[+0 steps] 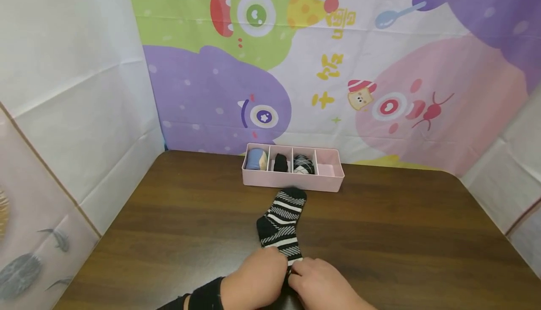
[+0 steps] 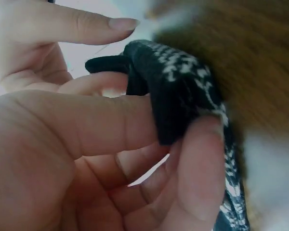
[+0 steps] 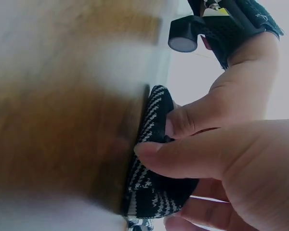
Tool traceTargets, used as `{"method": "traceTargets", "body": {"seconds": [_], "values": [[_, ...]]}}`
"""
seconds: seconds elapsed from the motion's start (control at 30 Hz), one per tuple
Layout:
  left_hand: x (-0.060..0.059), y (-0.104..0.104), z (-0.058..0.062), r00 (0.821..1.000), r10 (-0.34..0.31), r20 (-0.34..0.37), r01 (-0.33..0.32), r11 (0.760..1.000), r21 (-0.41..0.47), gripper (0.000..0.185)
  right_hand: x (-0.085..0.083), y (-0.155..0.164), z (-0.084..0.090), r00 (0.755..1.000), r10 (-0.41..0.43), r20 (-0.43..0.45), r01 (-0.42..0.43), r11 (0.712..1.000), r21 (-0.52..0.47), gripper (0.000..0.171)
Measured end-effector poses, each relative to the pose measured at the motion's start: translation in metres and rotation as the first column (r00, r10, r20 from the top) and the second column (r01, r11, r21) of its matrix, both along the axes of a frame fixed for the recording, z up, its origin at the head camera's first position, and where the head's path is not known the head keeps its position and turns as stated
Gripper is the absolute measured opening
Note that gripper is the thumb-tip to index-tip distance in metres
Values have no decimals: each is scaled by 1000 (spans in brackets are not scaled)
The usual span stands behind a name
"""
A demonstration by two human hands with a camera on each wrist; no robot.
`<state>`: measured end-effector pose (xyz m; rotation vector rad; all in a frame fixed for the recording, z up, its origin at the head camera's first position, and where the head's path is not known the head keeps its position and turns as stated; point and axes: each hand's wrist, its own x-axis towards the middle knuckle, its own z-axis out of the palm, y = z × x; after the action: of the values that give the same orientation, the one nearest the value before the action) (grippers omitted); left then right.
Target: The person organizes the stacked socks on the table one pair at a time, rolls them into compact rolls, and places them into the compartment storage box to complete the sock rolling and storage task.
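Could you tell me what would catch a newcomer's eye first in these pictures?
The striped sock lies at the table's middle, its near end pinched by the left hand and the right hand. Behind it a pink tray holds three rolled pairs; its rightmost compartment shows nothing. A cartoon backdrop stands behind.

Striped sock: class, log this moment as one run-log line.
left hand: pinches striped sock near end | right hand: pinches same end | pink organizer: three compartments filled, rightmost empty

Staged recording booth, dark brown wooden counter (image 1: 169,235), white sheets and cartoon-monster printed backdrop cloth (image 1: 338,65) as walls, pink plastic divided organizer tray (image 1: 291,182)
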<state>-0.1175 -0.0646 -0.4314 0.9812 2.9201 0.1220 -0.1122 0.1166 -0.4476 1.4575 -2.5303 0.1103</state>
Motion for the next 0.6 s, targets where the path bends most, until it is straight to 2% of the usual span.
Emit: {"method": "traceTargets", "body": {"seconds": [0.07, 0.13, 0.3, 0.47, 0.6], "values": [[-2, 1, 1, 999, 25, 43, -25, 1000, 14, 14, -2, 1, 1, 1000, -16, 26, 16, 1000, 16, 10], [-3, 2, 2, 998, 33, 57, -34, 999, 15, 8, -5, 2, 1, 999, -24, 38, 24, 1000, 12, 10], [3, 7, 3, 998, 52, 43, -50, 998, -28, 8, -10, 5, -2, 997, -44, 57, 46, 998, -42, 12], [8, 8, 4, 995, 47, 82, -46, 999, -14, 16, -12, 6, -3, 984, -86, 157, 103, 990, -100, 8], [10, 8, 5, 998, 35, 50, -34, 999, -26, 14, -14, 8, -5, 978, -97, 186, 123, 983, -136, 12]]}}
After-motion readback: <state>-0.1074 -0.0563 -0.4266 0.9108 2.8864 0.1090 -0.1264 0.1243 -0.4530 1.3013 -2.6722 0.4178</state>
